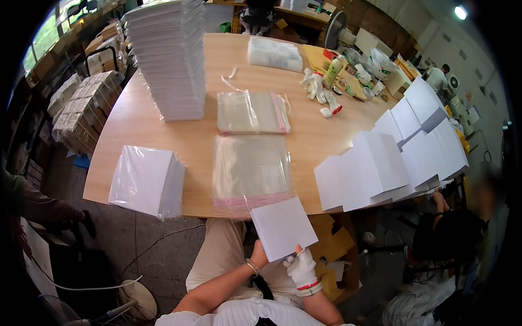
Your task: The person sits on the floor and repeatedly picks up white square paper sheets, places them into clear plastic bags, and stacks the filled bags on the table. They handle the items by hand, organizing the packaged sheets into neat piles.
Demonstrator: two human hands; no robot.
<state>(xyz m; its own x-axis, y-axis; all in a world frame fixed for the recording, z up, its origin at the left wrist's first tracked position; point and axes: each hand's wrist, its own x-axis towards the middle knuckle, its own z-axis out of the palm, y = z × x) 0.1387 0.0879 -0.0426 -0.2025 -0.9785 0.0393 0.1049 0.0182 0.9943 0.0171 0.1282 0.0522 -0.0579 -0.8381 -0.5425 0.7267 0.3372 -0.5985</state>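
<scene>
Over my lap, at the table's front edge, I hold a white square stack of paper [285,228] tilted between both hands. My bare left hand [260,254] grips its lower left edge, with most of the fingers hidden beneath it. My right hand [302,268], in a white knitted glove, is closed on the lower right corner with the thumb on top. Just beyond lies a pile of clear plastic bags [251,167] with pink-edged flaps, partly covered by the stack's upper corner. A second pile of clear bags [247,113] lies behind it.
A film-wrapped block of paper [142,182] stands at the table's left front; behind it rises a tall wrapped pile [168,65]. Unwrapped white stacks [380,163] crowd the right side. White gloves [315,87] and a bottle [333,70] lie farther back. A person [451,223] sits at right.
</scene>
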